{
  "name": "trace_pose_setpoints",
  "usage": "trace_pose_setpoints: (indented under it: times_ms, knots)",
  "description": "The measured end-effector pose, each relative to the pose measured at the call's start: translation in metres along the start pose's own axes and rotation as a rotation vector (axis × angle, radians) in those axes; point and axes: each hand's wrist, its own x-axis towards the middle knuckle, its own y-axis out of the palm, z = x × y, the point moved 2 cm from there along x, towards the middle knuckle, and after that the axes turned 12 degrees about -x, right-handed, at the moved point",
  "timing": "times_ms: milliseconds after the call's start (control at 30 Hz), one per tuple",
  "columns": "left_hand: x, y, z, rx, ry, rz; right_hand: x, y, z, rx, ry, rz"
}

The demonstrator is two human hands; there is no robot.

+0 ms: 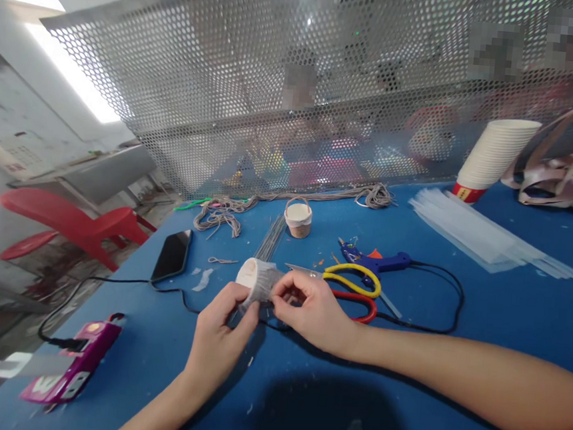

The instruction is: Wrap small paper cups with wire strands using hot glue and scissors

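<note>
A small paper cup (pixel 248 273) lies tipped on its side, its white open end facing left and a grey, thin covering round its wall. My left hand (pixel 220 333) is closed round the cup from below, thumb and fingers on either side. At the cup's right end, my right hand (pixel 315 311) pinches the grey covering between thumb and fingertips; the exact spot is partly hidden. Scissors (pixel 352 281) with one yellow and one red handle lie just behind the right hand. Beyond the cup lie thin grey sticks or wires (pixel 272 237).
A small handled basket (pixel 299 220), grey cord (pixel 219 216) and a blue glue gun (pixel 383 260) lie farther back. Glue sticks (pixel 485 232) and stacked cups (pixel 497 153) are right. A phone (pixel 172 255) and purple power strip (pixel 78 361) lie left. A perforated metal screen (pixel 217 88) stands behind.
</note>
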Motion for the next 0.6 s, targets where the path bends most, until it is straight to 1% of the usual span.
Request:
trace_pose_setpoints:
  times_ms: [133,233,333,500,600]
  knots:
    - [0.0004,0.0017,0.0017,0.041,-0.033,-0.008,-0.0032,0.0029,-0.0014,-0.02,-0.025,-0.02]
    - [-0.0006,0.0028,0.0022,0.042,-0.01,-0.013,-0.0046,0.0056,-0.0046,-0.029,-0.027,-0.044]
    - [-0.0024,0.0046,0.0029,0.042,0.02,-0.014,-0.0051,0.0066,-0.0069,-0.102,-0.052,-0.066]
    - [-0.0044,0.0071,0.0031,0.08,0.081,-0.001,-0.0065,0.0042,-0.0078,-0.225,-0.093,-0.022]
    - [-0.0058,0.007,0.0011,0.135,0.147,-0.024,-0.0076,0.0028,-0.0074,-0.253,-0.133,0.003]
